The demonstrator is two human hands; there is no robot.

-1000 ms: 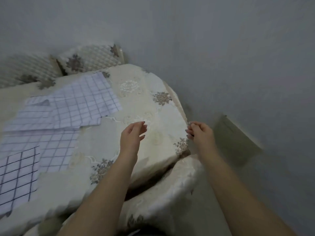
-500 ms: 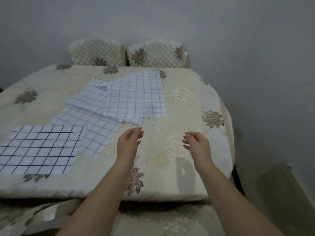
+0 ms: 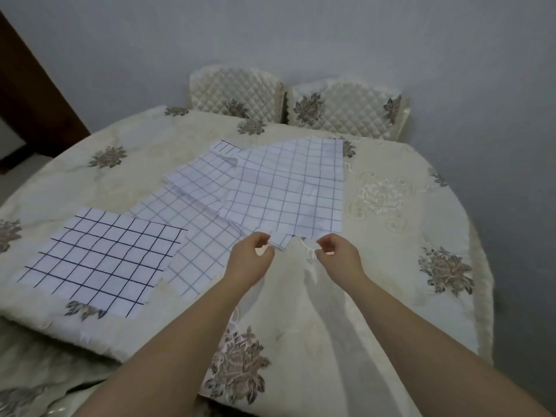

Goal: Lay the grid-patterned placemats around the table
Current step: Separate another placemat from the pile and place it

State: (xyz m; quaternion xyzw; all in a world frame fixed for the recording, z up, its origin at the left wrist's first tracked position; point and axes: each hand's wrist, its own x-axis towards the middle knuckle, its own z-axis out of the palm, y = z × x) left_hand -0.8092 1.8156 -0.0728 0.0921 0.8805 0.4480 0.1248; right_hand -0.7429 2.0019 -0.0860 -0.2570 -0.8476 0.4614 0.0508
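Observation:
Several white grid-patterned placemats overlap in a loose pile at the middle of the round table. The top placemat has thin blue lines. Another thin-lined mat pokes out below it. A bold dark-grid placemat lies flat at the near left. My left hand has curled fingers, with its fingertips right at a near corner of the pile. My right hand is curled just below the top mat's near edge. Neither hand clearly pinches cloth.
The table wears a cream cloth embroidered with brown flowers. Two quilted chair backs stand at the far side against the grey wall. A covered chair sits at the near left. A dark door frame is at far left.
The view has swung from the table's right edge to face the whole table. Both hands have moved forward to the near edge of the top placemat.

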